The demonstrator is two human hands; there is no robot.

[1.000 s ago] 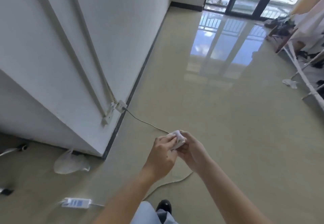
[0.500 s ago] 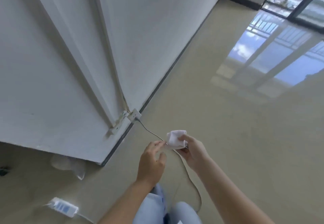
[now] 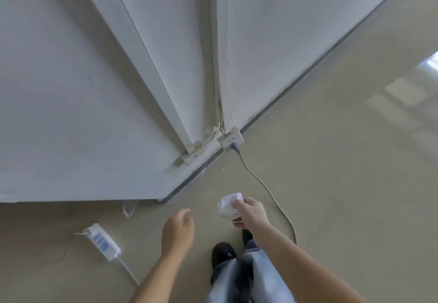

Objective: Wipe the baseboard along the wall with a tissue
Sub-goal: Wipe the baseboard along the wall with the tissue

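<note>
A dark, narrow baseboard [image 3: 308,73] runs along the foot of the white wall, from the wall's corner at lower centre up to the right. My right hand [image 3: 250,212] grips a crumpled white tissue [image 3: 228,204] above the floor, a short way in front of the corner end of the baseboard [image 3: 189,183]. My left hand [image 3: 177,230] hangs beside it with loosely curled fingers and holds nothing.
A wall socket [image 3: 230,138] sits just above the baseboard, with a grey cable [image 3: 263,184] trailing across the beige floor past my right hand. A white power strip [image 3: 103,241] lies at lower left. My black shoes [image 3: 222,253] and jeans are below the hands.
The view has swung down and closer to the wall corner. My left hand has let go of the tissue and dropped away to the left; my right hand alone holds it.
</note>
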